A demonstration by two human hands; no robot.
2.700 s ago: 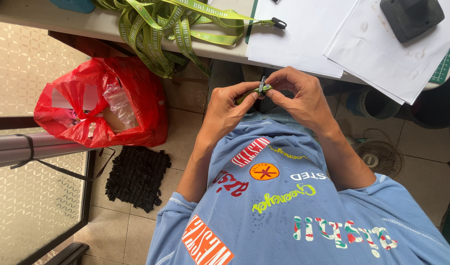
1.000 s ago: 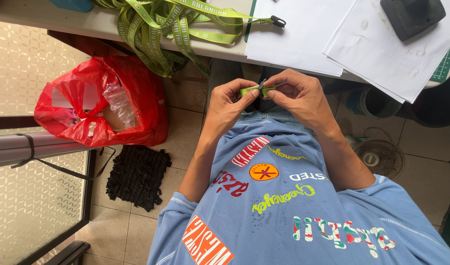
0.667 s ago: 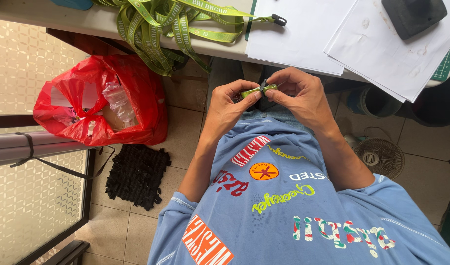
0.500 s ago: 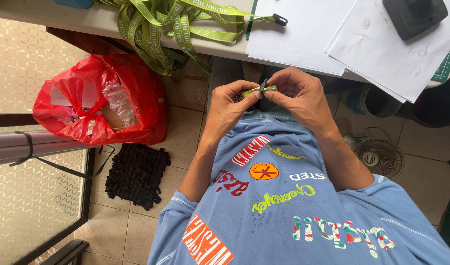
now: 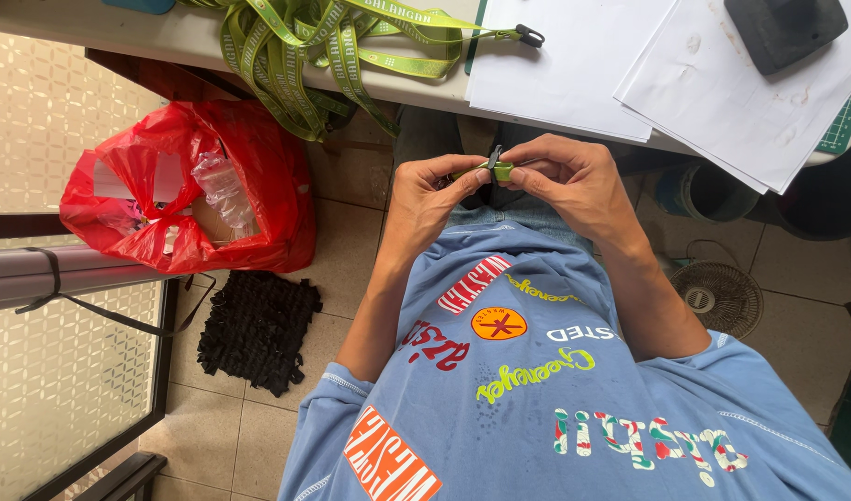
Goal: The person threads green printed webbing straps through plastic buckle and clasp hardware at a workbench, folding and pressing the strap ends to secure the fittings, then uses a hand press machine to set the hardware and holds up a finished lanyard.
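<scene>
Partly hidden by fingertips, a green strap (image 5: 502, 171) with a small metal clip (image 5: 493, 158) is pinched between left hand (image 5: 430, 195) and right hand (image 5: 574, 181), below the table edge (image 5: 416, 93); straps (image 5: 323, 46), papers (image 5: 574, 56) lie above.

Both forearms are bent and drawn in over the lap, below the table edge (image 5: 416, 93). The left hand (image 5: 425, 190) and right hand (image 5: 569, 176) are brought close together beneath that edge, fingertips (image 5: 477, 176) pinched toward each other, knuckles raised, wrists slightly flexed.
</scene>
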